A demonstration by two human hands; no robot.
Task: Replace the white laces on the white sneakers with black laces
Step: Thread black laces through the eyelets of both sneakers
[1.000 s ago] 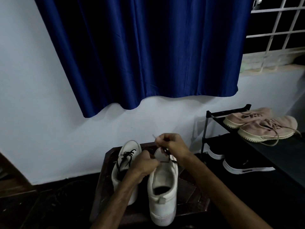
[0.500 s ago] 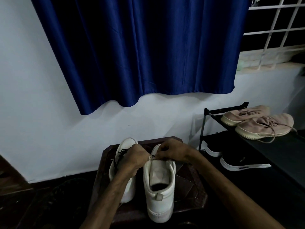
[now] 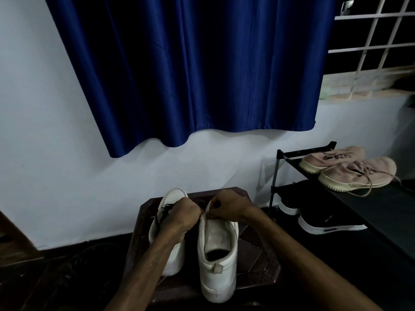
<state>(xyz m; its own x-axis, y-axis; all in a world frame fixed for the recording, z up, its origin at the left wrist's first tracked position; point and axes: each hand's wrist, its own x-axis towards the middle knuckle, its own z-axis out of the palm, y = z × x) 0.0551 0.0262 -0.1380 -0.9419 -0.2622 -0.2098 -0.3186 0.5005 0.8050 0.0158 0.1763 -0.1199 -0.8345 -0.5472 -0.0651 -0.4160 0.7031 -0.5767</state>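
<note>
Two white sneakers stand heel-toward-me on a dark wooden stool (image 3: 258, 261). The left sneaker (image 3: 174, 257) carries black lace (image 3: 166, 208) near its toe. The right sneaker (image 3: 216, 263) shows an open tongue and no lace over its rear half. My left hand (image 3: 179, 217) is curled at the right sneaker's left eyelet edge, over the gap between the shoes. My right hand (image 3: 229, 206) pinches at the same spot on that sneaker's front. Both hands hide the lace and the eyelets they work on.
A black shoe rack (image 3: 298, 153) stands to the right with pink sneakers (image 3: 357, 173) on top and black sneakers (image 3: 330, 223) below. A blue curtain (image 3: 190, 70) hangs on the white wall behind. Dark floor surrounds the stool.
My right hand came down from a raised pull, where a lace end showed above the shoe, to the right sneaker's front. Both hands now meet close together at its eyelets.
</note>
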